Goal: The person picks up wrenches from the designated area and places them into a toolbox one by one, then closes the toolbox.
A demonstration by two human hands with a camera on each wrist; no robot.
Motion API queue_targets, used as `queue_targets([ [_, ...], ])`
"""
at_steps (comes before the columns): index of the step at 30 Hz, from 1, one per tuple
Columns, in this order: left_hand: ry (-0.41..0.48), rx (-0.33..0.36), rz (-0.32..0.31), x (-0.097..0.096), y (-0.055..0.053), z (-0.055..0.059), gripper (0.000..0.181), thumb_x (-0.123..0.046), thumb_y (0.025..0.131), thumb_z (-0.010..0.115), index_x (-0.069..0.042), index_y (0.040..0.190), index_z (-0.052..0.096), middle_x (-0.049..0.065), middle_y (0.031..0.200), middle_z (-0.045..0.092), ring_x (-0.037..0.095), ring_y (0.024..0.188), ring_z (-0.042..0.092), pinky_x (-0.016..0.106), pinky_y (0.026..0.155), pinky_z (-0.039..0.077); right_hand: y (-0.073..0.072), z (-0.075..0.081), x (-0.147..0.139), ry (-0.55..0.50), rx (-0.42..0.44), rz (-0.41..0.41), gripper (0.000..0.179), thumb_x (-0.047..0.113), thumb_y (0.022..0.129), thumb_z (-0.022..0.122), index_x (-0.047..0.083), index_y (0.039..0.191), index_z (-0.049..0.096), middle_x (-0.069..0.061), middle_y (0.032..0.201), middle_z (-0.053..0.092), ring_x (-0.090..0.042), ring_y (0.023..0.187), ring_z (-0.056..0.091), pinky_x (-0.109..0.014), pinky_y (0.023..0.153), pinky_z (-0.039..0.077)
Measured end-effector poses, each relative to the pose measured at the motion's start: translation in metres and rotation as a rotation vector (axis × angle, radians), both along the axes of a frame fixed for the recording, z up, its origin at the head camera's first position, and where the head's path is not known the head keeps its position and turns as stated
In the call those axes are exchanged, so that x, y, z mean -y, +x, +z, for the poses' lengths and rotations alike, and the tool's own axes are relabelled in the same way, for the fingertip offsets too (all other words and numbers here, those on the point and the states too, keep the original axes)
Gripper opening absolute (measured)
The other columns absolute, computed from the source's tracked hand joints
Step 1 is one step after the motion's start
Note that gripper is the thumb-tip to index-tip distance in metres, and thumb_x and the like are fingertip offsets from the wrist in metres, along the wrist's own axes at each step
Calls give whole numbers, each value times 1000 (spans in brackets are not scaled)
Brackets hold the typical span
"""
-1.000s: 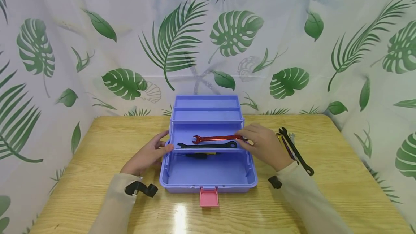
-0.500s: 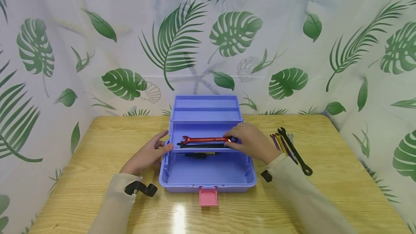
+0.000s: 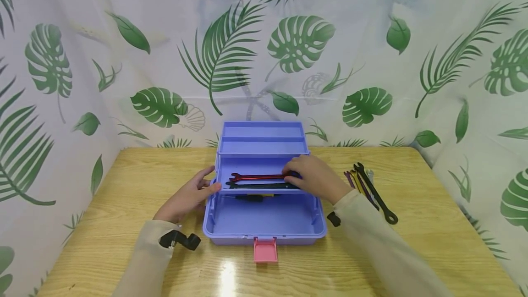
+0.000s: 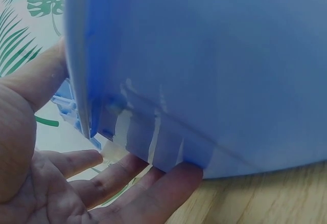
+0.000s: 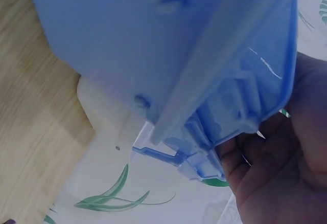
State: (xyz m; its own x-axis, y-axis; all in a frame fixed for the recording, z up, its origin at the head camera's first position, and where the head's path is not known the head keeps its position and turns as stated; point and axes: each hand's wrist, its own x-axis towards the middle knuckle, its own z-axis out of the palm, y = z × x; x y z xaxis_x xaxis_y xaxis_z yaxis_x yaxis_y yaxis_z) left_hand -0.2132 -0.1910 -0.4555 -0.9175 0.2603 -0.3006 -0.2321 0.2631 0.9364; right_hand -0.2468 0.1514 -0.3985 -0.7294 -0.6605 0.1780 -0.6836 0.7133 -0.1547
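Observation:
A blue toolbox (image 3: 264, 240) stands open on the table. In its middle tray (image 3: 247, 165) lie a red combination wrench (image 3: 257, 177) and, in front of it, a black wrench (image 3: 264, 185). My right hand (image 3: 315, 175) pinches the red wrench at its right end, which the fingers partly cover. At the toolbox's left side, my left hand (image 3: 187, 196) steadies it with spread, relaxed fingers; the thumb touches the tray's front left corner. The left wrist view shows the fingertips (image 4: 186, 175) against the outer wall. Neither wrench appears in the wrist views.
Right of the toolbox lie several wrenches: a long black wrench (image 3: 376, 195), a yellow wrench (image 3: 360, 180), purple and silver ones. Deeper in the toolbox, under the tray, a black-handled tool (image 3: 250, 198) shows. The pink latch (image 3: 265, 251) hangs at the front. A leaf-patterned cloth rises behind.
My right hand has moved left with the red wrench, which now sits farther left and looks lower in the tray. My left hand has stayed at the toolbox's side.

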Motion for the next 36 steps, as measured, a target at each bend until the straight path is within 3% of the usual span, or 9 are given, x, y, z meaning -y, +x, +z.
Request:
queue_targets([
  [8, 10, 2, 0, 1, -2, -5, 77, -48, 85, 66, -34, 149, 23, 14, 127, 52, 31, 115, 54, 45, 79, 56, -1, -3, -1, -31, 36, 4, 12, 21, 90, 65, 16, 100, 70, 4, 95, 65, -16, 91, 61, -37, 83, 50],
  [16, 1, 0, 4, 1, -2, -2, 78, -49, 85, 66, -34, 149, 23, 14, 127, 51, 32, 115, 53, 45, 80, 55, 0, -6, -8, -86, 72, 30, 27, 4, 89, 57, 10, 113, 67, -3, 108, 66, -21, 104, 60, -40, 92, 48],
  [22, 4, 7, -1, 1, -1, -3, 81, -50, 83, 67, -34, 149, 23, 14, 128, 50, 31, 116, 53, 45, 81, 55, 10, -8, -24, -223, 19, 48, 22, 3, 91, 54, 11, 107, 69, 0, 104, 67, -19, 101, 61, -39, 89, 49],
  [25, 0, 9, 1, 1, 0, -3, 81, -52, 83, 67, -35, 149, 23, 14, 128, 50, 31, 116, 53, 45, 81, 55, 18, -7, -43, -323, -33, -20, 20, 5, 92, 55, 13, 103, 70, 2, 103, 67, -18, 101, 61, -39, 87, 50],
  [28, 1, 8, 4, 1, 1, -2, 81, -51, 83, 67, -35, 149, 22, 14, 129, 50, 31, 116, 53, 46, 82, 55, 22, -9, -66, -392, -95, -139, 19, 6, 92, 56, 14, 102, 70, 2, 102, 68, -16, 97, 62, -38, 82, 51],
  [31, -1, 8, 7, 2, 0, -2, 81, -51, 84, 67, -35, 149, 22, 13, 130, 49, 31, 118, 52, 46, 82, 55, 22, -15, -89, -397, -118, -258, 18, 8, 92, 55, 11, 103, 69, -1, 100, 68, -17, 88, 61, -39, 74, 51],
  [33, 3, 9, 4, 2, -1, -3, 81, -51, 84, 67, -35, 149, 21, 13, 131, 49, 32, 118, 51, 46, 82, 55, 21, -21, -103, -353, -71, -352, 18, 11, 92, 55, 11, 105, 68, -3, 99, 67, -18, 86, 62, -41, 72, 50],
  [36, 12, 9, 1, 3, -1, -4, 80, -50, 84, 67, -35, 149, 22, 14, 131, 49, 32, 119, 51, 46, 82, 55, 19, -33, -120, -217, 87, -468, 20, 17, 93, 55, 8, 107, 67, -8, 100, 66, -23, 85, 61, -44, 70, 50],
])
